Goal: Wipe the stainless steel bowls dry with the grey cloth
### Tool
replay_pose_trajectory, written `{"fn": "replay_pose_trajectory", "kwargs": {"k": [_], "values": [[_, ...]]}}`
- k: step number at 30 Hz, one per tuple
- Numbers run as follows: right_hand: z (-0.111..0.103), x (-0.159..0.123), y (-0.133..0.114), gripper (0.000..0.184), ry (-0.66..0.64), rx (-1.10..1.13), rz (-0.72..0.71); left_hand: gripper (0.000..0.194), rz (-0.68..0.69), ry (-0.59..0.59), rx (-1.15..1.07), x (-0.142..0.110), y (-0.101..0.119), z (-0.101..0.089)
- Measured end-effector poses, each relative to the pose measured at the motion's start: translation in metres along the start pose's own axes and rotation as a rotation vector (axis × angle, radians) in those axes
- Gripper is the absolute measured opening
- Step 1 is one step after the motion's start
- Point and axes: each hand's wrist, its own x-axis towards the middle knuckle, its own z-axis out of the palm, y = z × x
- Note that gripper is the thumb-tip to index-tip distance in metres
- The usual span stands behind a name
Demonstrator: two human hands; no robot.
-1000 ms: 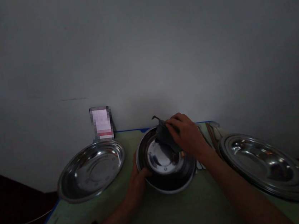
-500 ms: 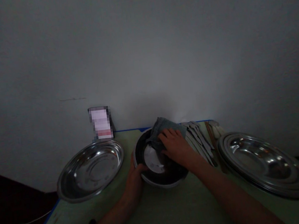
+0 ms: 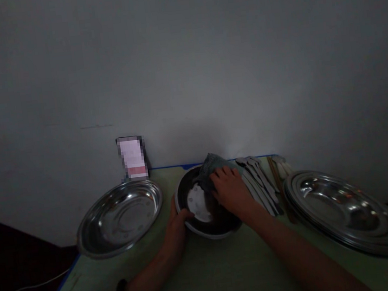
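A round metal basin (image 3: 198,205) with a shiny bottom is in the middle of the table. My left hand (image 3: 177,222) grips its left rim, with the thumb over the edge and the fingers hidden outside. At the far right of the rim, my right hand (image 3: 229,188) presses a grey cloth (image 3: 210,164) against the basin's inside. The cloth is bunched under my fingers and part of it sticks up past the far rim. My right hand and forearm cover the basin's right side.
To the left lies a wide metal basin (image 3: 97,247), with a phone (image 3: 132,157) leaning on the wall behind it. Right of the middle are several spoons and knives (image 3: 259,180) and brown chopsticks (image 3: 282,187). Stacked metal basins (image 3: 325,191) stand at the right table edge.
My right hand and the cloth have shifted very slightly along the basin's far right side. My left hand keeps its hold. The whole view has moved a little.
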Motion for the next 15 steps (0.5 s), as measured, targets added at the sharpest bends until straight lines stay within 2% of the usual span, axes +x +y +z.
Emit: {"fn": "replay_pose_trajectory", "kwargs": {"k": [6, 11, 15], "values": [[0.004, 0.000, -0.001, 0.026, -0.089, 0.066, 0.019, 0.077, -0.035, 0.025, -0.016, -0.004, 0.006, 0.006], [0.003, 0.002, 0.003, 0.026, -0.141, 0.148, 0.053, 0.075, 0.006, -0.027, -0.028, 0.000, 0.001, 0.001], [0.000, 0.003, 0.011, 0.026, -0.204, 0.252, -0.009, 0.070, 0.004, -0.019, -0.007, 0.002, -0.003, -0.004]]}}
